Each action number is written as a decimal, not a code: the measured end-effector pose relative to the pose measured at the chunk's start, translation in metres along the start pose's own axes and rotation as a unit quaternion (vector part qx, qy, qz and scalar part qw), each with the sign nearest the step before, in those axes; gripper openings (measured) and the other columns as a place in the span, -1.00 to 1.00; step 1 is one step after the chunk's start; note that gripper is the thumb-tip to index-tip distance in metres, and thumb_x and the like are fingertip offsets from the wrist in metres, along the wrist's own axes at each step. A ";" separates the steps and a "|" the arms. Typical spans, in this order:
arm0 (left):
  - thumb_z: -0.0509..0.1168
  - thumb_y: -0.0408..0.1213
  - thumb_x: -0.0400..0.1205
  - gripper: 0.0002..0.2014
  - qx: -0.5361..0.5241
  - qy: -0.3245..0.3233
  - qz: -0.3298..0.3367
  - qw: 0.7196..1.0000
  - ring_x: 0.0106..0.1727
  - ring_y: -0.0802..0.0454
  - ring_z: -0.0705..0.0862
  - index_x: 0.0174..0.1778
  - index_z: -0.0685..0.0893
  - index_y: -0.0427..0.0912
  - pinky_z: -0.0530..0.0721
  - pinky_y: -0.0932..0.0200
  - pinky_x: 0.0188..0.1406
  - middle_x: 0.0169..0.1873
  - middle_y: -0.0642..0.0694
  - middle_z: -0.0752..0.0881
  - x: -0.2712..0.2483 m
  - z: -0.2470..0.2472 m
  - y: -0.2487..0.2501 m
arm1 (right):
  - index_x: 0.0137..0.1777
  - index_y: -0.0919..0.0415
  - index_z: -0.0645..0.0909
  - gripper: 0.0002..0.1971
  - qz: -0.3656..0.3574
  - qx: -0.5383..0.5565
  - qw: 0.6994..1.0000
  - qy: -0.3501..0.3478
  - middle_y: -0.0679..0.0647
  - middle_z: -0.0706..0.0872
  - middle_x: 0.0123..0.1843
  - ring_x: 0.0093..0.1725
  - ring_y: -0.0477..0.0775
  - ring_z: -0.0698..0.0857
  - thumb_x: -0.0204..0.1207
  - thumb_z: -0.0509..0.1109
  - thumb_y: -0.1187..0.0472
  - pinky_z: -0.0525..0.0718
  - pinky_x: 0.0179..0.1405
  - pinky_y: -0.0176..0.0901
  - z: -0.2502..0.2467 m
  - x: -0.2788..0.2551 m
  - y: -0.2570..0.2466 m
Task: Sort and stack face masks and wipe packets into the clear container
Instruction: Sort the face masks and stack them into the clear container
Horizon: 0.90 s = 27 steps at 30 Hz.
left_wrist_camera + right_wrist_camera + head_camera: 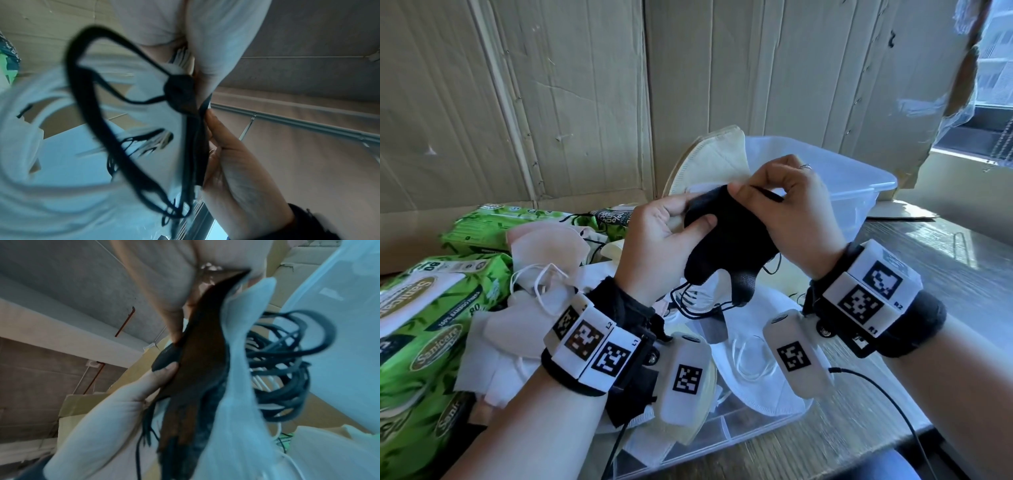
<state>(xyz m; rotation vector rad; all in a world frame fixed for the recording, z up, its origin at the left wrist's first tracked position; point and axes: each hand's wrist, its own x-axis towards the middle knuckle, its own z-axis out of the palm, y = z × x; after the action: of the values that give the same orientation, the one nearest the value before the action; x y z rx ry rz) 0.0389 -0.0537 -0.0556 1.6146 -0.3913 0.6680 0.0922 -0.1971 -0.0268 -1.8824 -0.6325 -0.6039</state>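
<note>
A black face mask [726,236] hangs in the air between both hands, above a pile of masks. My left hand [671,226] pinches its left side with the thumb pressed on the fabric, together with white and beige masks [712,161] behind it. My right hand [777,202] pinches the mask's upper right edge. Black ear loops [98,113] dangle below the mask; in the right wrist view they tangle beside the dark fabric [197,363]. The clear container [859,192] stands just behind the hands. Green wipe packets [424,329] lie at the left.
White, pink and beige masks [544,274] lie heaped on a clear lid [739,431] under my wrists. Cardboard sheets [551,102] line the back. A wooden tabletop [945,274] shows at the right, with a window behind it. A black cable [893,394] runs from my right wrist.
</note>
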 end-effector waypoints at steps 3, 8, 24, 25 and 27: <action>0.32 -0.66 0.51 -0.61 -0.008 0.008 0.021 1.000 0.02 0.31 0.71 0.04 0.66 -0.04 0.61 0.38 0.09 -0.13 0.25 0.79 0.002 -0.002 0.000 | -0.09 -0.06 0.50 -0.70 -0.003 -0.029 0.998 -0.047 -0.01 0.55 -0.12 -0.19 -0.14 0.50 0.31 0.58 0.10 0.44 -0.15 -0.34 -0.006 -0.003 0.003; 0.38 -0.60 0.44 -0.40 0.033 0.033 0.062 0.997 0.40 0.30 0.49 0.32 0.50 0.03 0.36 0.36 0.44 0.30 0.15 0.57 0.006 -0.005 -0.008 | 0.18 -0.13 0.57 -0.52 -0.059 -0.099 0.990 -0.080 0.02 0.46 -0.05 -0.15 -0.10 0.45 0.27 0.60 0.15 0.37 -0.11 -0.60 -0.014 -0.007 0.007; 0.46 -0.50 0.46 -0.43 0.103 0.030 0.040 0.993 0.35 0.37 0.50 0.38 0.53 -0.11 0.34 0.50 0.37 0.30 0.13 0.58 0.005 -0.005 -0.012 | -0.20 0.33 0.63 -0.73 -0.070 -0.164 0.967 -0.183 0.04 0.58 -0.28 -0.24 0.00 0.52 0.28 0.56 0.14 0.30 -0.24 -0.16 -0.020 -0.019 0.016; 0.45 -0.49 0.47 -0.45 0.102 0.027 0.034 0.994 0.36 0.35 0.50 0.38 0.54 -0.15 0.34 0.50 0.37 0.30 0.11 0.58 0.005 -0.005 -0.012 | -0.18 0.31 0.64 -0.80 -0.021 -0.102 0.978 -0.178 0.04 0.63 -0.30 -0.27 -0.05 0.56 0.33 0.56 0.22 0.41 -0.23 -0.15 -0.022 -0.020 0.017; 0.43 -0.47 0.50 -0.51 0.084 0.016 0.020 0.996 0.34 0.38 0.52 0.35 0.55 -0.12 0.36 0.48 0.37 0.28 0.13 0.60 0.003 -0.004 -0.010 | -0.03 0.33 0.68 -0.82 0.076 0.122 0.979 -0.142 0.10 0.74 -0.18 -0.17 -0.06 0.68 0.37 0.51 0.37 0.63 -0.05 -0.17 -0.026 -0.023 0.016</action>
<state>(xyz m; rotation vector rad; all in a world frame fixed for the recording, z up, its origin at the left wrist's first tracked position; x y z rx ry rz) 0.0466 -0.0477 -0.0609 1.7570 -0.3523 0.7734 0.0829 -0.2303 -0.0435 -1.7770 -0.7035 -0.1494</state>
